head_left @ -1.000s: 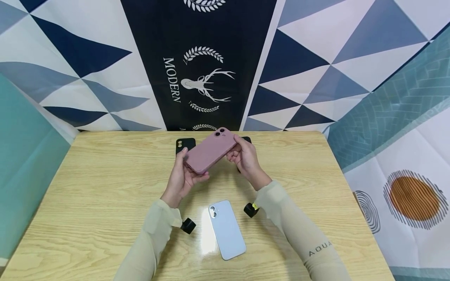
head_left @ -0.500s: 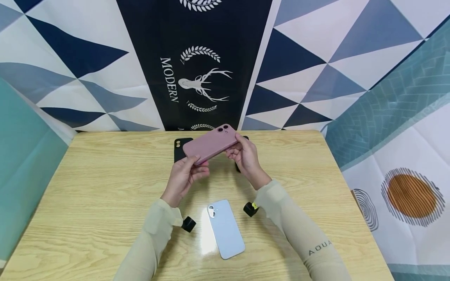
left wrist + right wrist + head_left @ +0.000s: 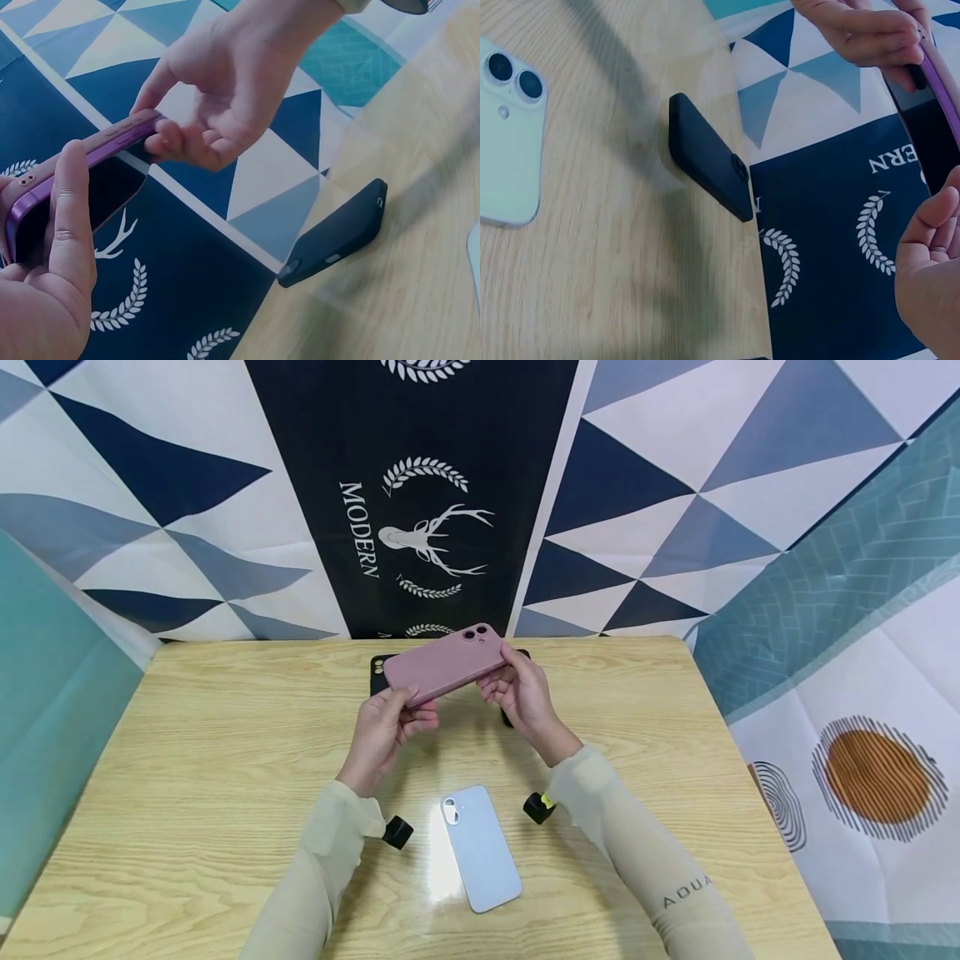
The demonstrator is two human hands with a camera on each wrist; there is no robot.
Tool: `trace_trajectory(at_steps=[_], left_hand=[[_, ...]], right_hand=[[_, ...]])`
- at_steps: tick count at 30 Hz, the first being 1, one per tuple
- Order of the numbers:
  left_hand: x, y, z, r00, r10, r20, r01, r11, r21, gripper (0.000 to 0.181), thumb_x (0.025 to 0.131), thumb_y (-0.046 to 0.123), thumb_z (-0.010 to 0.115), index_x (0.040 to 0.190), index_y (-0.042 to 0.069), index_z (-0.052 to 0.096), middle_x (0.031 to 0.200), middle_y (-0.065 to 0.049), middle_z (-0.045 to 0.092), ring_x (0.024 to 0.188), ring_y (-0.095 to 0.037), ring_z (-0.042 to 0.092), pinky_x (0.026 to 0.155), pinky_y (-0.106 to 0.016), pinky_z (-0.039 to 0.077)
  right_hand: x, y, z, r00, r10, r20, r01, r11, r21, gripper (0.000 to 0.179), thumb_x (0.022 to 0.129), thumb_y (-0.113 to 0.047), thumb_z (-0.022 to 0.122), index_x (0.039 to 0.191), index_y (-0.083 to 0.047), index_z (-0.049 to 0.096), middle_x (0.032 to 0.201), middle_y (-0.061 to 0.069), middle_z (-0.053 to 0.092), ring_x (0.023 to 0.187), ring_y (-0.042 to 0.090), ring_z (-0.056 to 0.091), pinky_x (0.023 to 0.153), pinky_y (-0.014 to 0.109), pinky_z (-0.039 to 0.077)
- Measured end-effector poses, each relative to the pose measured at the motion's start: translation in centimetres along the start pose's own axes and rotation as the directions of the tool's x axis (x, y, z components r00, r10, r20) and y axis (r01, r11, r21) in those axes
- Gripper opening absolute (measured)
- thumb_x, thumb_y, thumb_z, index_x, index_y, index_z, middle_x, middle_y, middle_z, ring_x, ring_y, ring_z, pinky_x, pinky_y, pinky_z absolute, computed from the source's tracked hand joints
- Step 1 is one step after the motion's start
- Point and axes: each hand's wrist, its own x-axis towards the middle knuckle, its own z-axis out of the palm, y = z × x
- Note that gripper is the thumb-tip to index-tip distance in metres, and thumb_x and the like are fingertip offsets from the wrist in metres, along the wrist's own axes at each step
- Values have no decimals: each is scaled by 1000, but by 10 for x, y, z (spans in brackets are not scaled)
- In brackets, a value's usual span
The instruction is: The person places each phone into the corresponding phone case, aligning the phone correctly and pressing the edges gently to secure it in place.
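Both hands hold a purple phone [image 3: 120, 184] in a pink phone case [image 3: 444, 664] above the table's far side. Its back and camera lenses face up in the head view. From below, the left wrist view shows the dark screen and a purple edge along the case's pink wall. My left hand [image 3: 382, 731] grips the lower left end, thumb on the back. At the camera end, my right hand [image 3: 523, 702] pinches the corner between thumb and fingers. A light blue phone [image 3: 482, 850] lies back up on the table, nearer me.
Behind the held phone, a black phone case [image 3: 378, 678] shows at the left and another black case [image 3: 507, 718] at the right, both partly covered. A patterned cloth backdrop [image 3: 630, 527] rises at the wooden table's [image 3: 225, 760] far edge.
The left hand has shifted its hold on the pink case, bringing its thumb onto the back. The case's left end has risen, so it lies more level. The right hand keeps its grip.
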Motion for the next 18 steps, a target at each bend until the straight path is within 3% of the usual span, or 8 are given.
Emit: trace_trajectory(at_steps=[4, 9, 18], left_hand=[[0, 2, -2, 1000, 3, -13, -2, 1000, 15, 21, 97, 13, 44, 86, 4, 60, 70, -5, 69, 58, -10, 67, 61, -21, 57], [0, 2, -4, 1000, 10, -27, -9, 1000, 19, 20, 96, 14, 44, 86, 4, 58, 68, -4, 68, 57, -10, 65, 59, -21, 57], [0, 4, -7, 1000, 20, -19, -19, 999, 40, 21, 96, 14, 44, 85, 4, 59, 68, -4, 68, 56, -9, 65, 58, -21, 56]], right_hand=[[-4, 1, -5, 999, 32, 23, -31, 999, -42, 43, 101, -33, 34, 78, -9, 60, 53, 1, 61, 45, 10, 54, 45, 19, 45], [-9, 3, -9, 998, 52, 22, -49, 993, -112, 52, 101, -38, 33, 59, -9, 44, 45, 1, 52, 36, 9, 43, 38, 20, 34], [-10, 2, -9, 1000, 20, 12, -17, 974, -224, 49, 99, -33, 40, 56, -11, 42, 43, -2, 49, 34, 7, 38, 37, 21, 28]])
